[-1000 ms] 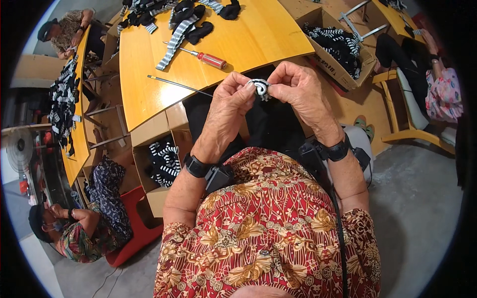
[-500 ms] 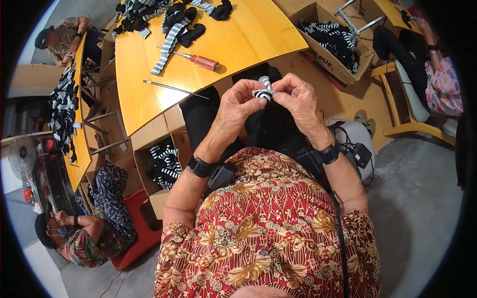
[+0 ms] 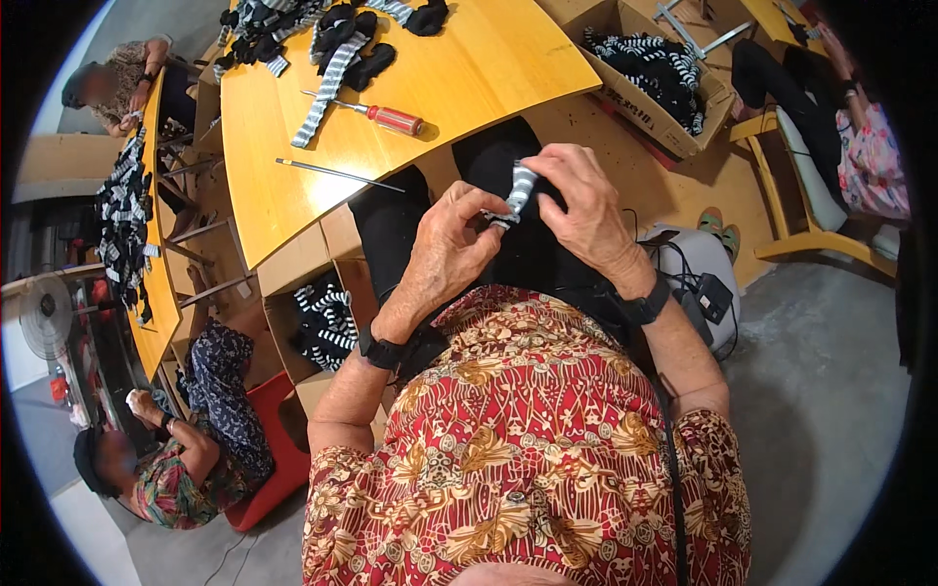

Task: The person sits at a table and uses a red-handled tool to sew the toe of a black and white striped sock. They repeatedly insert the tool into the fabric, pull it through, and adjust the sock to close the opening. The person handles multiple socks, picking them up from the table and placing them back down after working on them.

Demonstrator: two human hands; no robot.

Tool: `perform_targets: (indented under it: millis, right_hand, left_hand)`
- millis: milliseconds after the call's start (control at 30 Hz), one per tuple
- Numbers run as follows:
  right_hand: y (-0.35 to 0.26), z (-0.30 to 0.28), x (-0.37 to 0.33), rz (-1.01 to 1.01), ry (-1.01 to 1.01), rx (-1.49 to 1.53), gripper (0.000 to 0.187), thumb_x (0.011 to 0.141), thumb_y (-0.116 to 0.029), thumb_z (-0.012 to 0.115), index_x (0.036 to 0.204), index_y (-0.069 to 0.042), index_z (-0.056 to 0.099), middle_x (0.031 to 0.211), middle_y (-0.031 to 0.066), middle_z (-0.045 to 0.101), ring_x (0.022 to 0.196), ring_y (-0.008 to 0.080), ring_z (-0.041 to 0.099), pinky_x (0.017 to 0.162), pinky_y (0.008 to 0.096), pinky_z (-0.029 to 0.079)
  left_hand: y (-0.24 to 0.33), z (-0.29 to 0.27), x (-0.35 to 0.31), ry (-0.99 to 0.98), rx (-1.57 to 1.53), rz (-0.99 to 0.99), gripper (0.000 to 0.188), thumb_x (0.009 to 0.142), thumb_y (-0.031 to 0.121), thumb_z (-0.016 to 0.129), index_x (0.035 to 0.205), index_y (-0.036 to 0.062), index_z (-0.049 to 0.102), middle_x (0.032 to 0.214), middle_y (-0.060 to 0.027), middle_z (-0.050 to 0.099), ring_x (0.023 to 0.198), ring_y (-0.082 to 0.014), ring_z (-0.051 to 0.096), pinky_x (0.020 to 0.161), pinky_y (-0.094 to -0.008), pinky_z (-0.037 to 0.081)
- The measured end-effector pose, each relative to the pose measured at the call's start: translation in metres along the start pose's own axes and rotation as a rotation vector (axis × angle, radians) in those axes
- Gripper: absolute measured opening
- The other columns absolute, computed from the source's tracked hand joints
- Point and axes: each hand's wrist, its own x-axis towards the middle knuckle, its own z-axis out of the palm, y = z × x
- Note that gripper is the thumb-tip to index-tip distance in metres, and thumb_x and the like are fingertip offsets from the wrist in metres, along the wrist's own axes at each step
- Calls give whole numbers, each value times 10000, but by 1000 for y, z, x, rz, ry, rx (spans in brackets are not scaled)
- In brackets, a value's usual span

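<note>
A small grey-and-white striped sock [image 3: 521,188] is stretched between my two hands above my lap. My left hand [image 3: 451,239] pinches its lower end between thumb and fingertips. At the upper end, the fingertips of my right hand [image 3: 586,207] are closed on the fabric, with the thumb held apart. A red-handled screwdriver [image 3: 395,120] lies on the yellow table ahead, beside a striped sock with a black end [image 3: 332,90]. Closer to the table's near edge rests a thin dark metal rod [image 3: 337,175].
More striped and black socks [image 3: 278,34] are heaped on the yellow table [image 3: 479,73]. Cardboard boxes of socks stand at far right [image 3: 645,83] and below the table at left [image 3: 324,327]. Co-workers sit at left and right; a white stool [image 3: 674,256] is by my right side.
The sock, bunched up between my fingertips before, is now drawn out longer. My right hand has moved up and away from the left, which has dropped slightly.
</note>
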Motion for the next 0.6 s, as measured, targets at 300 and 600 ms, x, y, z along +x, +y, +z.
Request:
perform_targets:
  millis: [300, 600]
  right_hand:
    - [38, -16, 16, 206, -272, 407, 318, 716, 7, 626, 1024, -45, 684, 928, 82, 698, 849, 218, 649, 784, 301, 509]
    - [53, -17, 11, 646, -104, 439, 209, 833, -123, 664, 1018, -24, 673, 860, 33, 672, 771, 105, 618, 702, 241, 505]
  left_hand:
    - [-13, -8, -4, 55, -583, -219, 86, 873, 19, 561, 955, 43, 571, 872, 14, 594, 784, -69, 545, 727, -213, 448]
    - [-22, -5, 4, 76, -1070, -467, 118, 894, 55, 566, 1009, 34, 589, 949, -24, 615, 816, -101, 595, 772, -237, 502]
